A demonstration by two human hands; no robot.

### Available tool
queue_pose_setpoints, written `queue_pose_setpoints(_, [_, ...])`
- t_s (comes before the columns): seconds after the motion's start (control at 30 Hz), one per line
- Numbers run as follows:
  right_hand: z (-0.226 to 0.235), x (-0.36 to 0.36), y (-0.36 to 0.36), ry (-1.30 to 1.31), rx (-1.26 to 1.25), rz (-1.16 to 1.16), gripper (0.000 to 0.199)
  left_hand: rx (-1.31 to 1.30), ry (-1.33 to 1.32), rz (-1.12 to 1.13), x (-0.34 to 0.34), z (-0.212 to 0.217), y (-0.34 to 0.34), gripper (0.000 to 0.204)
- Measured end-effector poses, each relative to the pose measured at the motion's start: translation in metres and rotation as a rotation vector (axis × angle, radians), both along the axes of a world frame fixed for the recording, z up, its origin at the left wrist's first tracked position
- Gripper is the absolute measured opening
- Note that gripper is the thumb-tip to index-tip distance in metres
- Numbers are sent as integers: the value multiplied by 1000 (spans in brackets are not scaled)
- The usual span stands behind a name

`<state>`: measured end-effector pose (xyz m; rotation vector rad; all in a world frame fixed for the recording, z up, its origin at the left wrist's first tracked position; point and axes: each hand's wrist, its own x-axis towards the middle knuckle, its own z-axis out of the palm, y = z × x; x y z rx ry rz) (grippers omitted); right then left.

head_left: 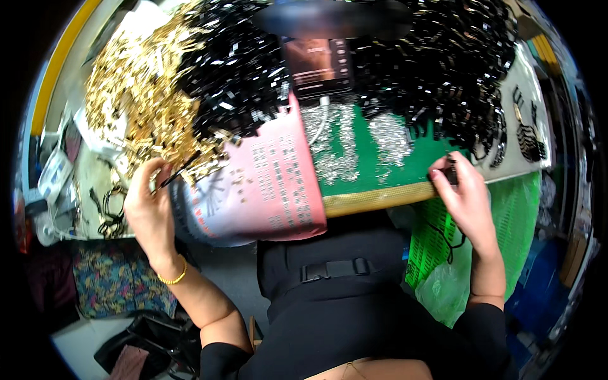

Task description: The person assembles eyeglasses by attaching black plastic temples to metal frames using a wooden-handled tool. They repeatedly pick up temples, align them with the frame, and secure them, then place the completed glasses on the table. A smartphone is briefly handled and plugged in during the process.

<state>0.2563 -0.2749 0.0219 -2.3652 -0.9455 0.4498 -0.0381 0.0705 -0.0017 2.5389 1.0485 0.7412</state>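
My left hand (151,206) is closed at the edge of a pile of small gold metal pieces (145,95). Between its thumb and fingers is a thin dark stick-like piece (182,170), slanting up to the right; its exact kind is blurred. At the right, my right hand (467,196) pinches a small dark piece (451,171), mostly hidden by the fingers. This hand is over the front edge of a green board (380,174), close to a large heap of glossy black pieces (437,69). Small silver pieces (389,139) lie in patches on the board.
A pink and blue printed cloth (278,183) drapes over the table's front edge. A phone (318,66) with a white cable stands among the black heaps. Black pieces (529,142) lie in rows at the right. A bright green basket (430,244) and clear plastic hang below.
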Motion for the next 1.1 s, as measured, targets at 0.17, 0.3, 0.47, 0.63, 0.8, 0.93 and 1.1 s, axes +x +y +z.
queue_pose_setpoints(0.17, [3,-1,-4,198,189,-24,12,-94,-71,-120,22,33,-45,18])
queue_pose_setpoints(0.3, [2,-8,-3,472,300,-16,10,-165,-38,-363,51,1,-72,17])
queue_pose_setpoints(0.47, [21,-32,20,807,514,-67,4,-373,-301,-629,72,-7,-137,14])
queue_pose_setpoints(0.63, [22,-47,45,974,516,-60,7,-730,-333,-677,91,-11,-172,15])
queue_pose_setpoints(0.8, [21,-45,46,994,441,-113,7,-735,-336,-670,89,-19,-173,14])
queue_pose_setpoints(0.93, [25,-45,44,992,357,-33,14,-670,-257,-693,86,-16,-171,12])
queue_pose_setpoints(1.1, [15,-42,29,557,164,185,16,-576,-181,-729,86,-22,-172,14])
